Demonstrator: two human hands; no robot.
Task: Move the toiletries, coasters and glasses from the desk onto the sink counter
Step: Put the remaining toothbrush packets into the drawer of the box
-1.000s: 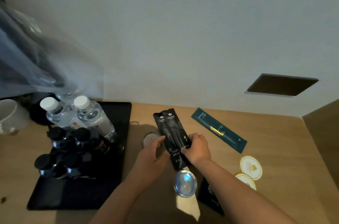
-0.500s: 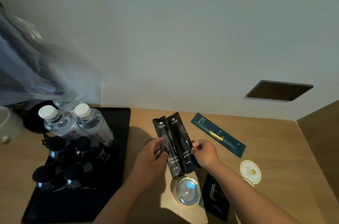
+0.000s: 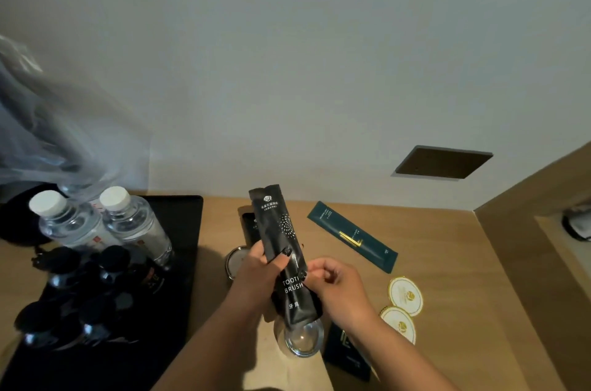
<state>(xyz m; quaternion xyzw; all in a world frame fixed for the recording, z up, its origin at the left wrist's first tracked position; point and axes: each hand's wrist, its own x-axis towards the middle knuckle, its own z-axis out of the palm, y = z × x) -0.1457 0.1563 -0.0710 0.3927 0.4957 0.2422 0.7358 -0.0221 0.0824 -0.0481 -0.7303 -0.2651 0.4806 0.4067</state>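
Toothbrush packets (image 3: 285, 254) overlapping, left hand (image 3: 256, 275) gripping

Both forearms reach up from the bottom edge and converge near the middle of the view, bare to the wrist. The left hand (image 3: 256, 272) is raised, its fingers (image 3: 283, 258) curled round a black toothbrush packet (image 3: 283, 250), gripping it around mid-length and holding it tilted upright. The right hand (image 3: 335, 286) sits just beside it, slightly lower, knuckles up, its thumb and forefinger pinching the right edge of the same packet.
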